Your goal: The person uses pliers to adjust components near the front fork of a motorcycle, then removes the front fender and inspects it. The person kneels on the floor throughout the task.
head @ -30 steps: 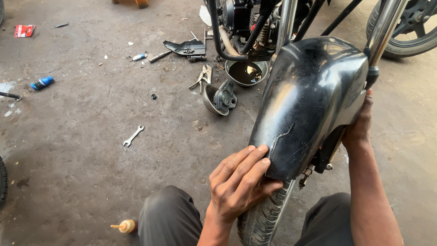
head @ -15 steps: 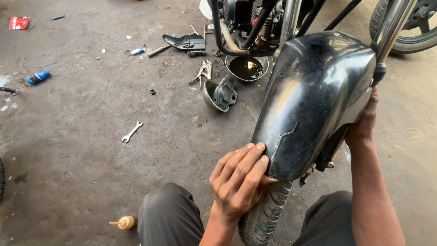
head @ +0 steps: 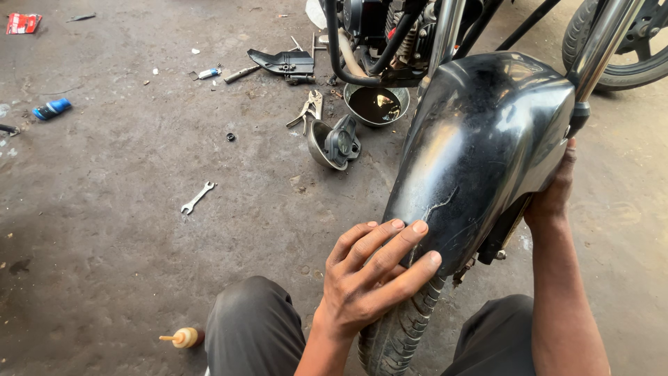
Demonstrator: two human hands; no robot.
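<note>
Head view is showing the left hand (head: 372,278) lying flat on the lower left edge of a black mudguard (head: 487,153), its fingers (head: 390,240) stretched out and close together, pressing beside a pale crack in the paint rather than gripping. Across the mudguard, the right hand (head: 553,191) is wrapping around the far edge, thumb on the outside and fingers hidden behind, the forearm rising steeply from below. Under the mudguard the front tyre (head: 400,327) is standing between the person's knees. Bare concrete floor (head: 104,230) is lying open to the left, with a small wrench (head: 197,197), pliers (head: 308,110) and an oil bowl (head: 376,104) lying well apart from both hands.
</note>
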